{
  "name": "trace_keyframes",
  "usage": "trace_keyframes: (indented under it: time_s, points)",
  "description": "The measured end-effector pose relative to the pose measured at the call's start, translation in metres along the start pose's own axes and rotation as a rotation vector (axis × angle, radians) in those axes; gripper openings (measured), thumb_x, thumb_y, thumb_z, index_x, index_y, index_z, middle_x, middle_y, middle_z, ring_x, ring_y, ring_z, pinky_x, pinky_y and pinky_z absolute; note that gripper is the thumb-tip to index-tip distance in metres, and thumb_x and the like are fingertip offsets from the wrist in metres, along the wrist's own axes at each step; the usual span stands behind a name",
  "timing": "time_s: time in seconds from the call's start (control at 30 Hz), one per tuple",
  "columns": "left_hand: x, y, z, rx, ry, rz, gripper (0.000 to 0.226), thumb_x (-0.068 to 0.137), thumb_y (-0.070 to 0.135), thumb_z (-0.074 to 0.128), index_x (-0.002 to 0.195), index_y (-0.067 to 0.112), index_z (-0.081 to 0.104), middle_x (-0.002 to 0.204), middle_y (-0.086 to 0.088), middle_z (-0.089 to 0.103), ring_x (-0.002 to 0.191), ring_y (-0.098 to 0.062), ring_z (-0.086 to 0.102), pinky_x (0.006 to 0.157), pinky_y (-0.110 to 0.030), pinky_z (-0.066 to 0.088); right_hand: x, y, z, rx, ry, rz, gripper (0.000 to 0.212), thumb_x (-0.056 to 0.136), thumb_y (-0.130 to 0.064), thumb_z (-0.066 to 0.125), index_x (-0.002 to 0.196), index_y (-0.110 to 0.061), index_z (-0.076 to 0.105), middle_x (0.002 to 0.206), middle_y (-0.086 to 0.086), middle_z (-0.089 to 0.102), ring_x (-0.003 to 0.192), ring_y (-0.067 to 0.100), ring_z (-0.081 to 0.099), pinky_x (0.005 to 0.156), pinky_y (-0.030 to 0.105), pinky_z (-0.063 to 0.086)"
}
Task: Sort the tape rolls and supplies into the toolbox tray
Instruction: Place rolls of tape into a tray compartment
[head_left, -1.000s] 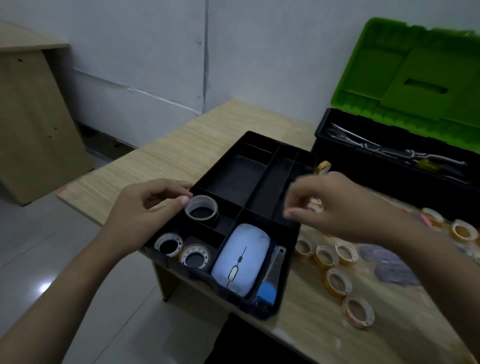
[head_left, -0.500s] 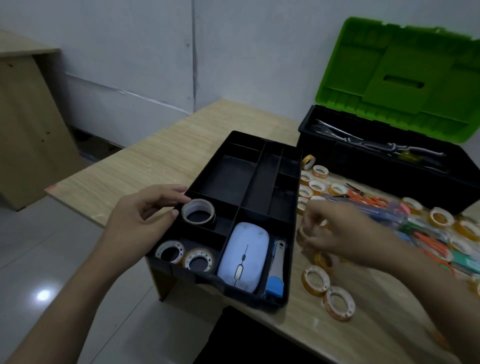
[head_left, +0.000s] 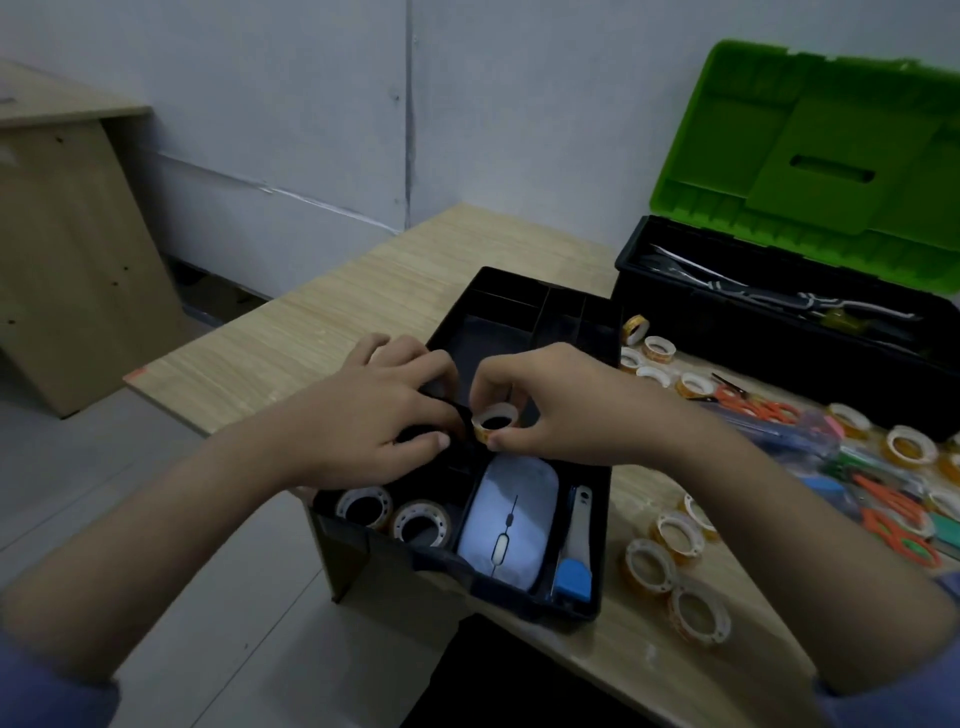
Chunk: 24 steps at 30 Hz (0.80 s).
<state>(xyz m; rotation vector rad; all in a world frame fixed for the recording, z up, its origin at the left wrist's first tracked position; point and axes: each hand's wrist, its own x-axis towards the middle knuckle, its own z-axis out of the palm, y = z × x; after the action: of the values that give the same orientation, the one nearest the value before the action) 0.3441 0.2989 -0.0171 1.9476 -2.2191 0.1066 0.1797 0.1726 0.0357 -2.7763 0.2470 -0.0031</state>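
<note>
The right hand (head_left: 561, 410) is pinching a small orange-edged tape roll (head_left: 496, 420) over the black compartmented plastic tray (head_left: 602, 519) at the counter's (head_left: 322, 332) front edge; the left hand (head_left: 374, 415) is seemingly pressing another, hidden. Two clear rolls (head_left: 392, 514) are sitting inside; many rolls (head_left: 670, 566) are waiting outside.

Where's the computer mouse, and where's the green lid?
computer mouse (head_left: 506, 525), head view, middle of its top shell.
green lid (head_left: 810, 156), head view, flat inside face above the slot.

Light wooden table (head_left: 332, 332), black tray (head_left: 602, 525) at its near edge, open toolbox (head_left: 753, 332), loose tape rolls (head_left: 675, 535), scissors (head_left: 769, 410)
</note>
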Motion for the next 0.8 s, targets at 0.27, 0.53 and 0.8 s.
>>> trace_keyframes:
  time_s: [0.27,0.53,0.8]
  points:
    - [0.006,-0.010,0.007,0.024,-0.093,0.067,0.046,0.083,0.041,0.022,0.111,0.030,0.056,0.112,0.013,0.046,0.095,-0.004,0.024,0.093,-0.031,0.028,0.000,-0.003,-0.003,0.027,-0.042,-0.024,0.026,0.081,-0.029,0.069,0.105,-0.025,0.061,0.095,-0.017,0.061,0.086,-0.001,0.057,0.076,0.016,0.046]
    - [-0.025,-0.022,0.001,-0.556,0.265,-0.083,0.032,0.094,0.023,0.038,0.114,0.024,0.063,0.119,0.009,0.062,0.117,-0.011,0.054,0.099,-0.031,0.041,0.005,-0.031,0.022,0.135,-0.104,-0.251,0.035,0.078,-0.024,0.074,0.111,-0.020,0.062,0.105,-0.013,0.061,0.096,-0.001,0.054,0.084,0.018,0.044]
    - [-0.061,-0.011,0.008,-0.604,0.451,-0.158,0.027,0.091,0.021,0.044,0.110,0.023,0.063,0.111,0.011,0.064,0.111,-0.012,0.059,0.094,-0.022,0.044,0.030,-0.044,0.051,0.046,-0.063,-0.335,0.026,0.081,-0.018,0.068,0.106,-0.014,0.060,0.100,0.002,0.056,0.093,0.016,0.052,0.081,0.033,0.042]
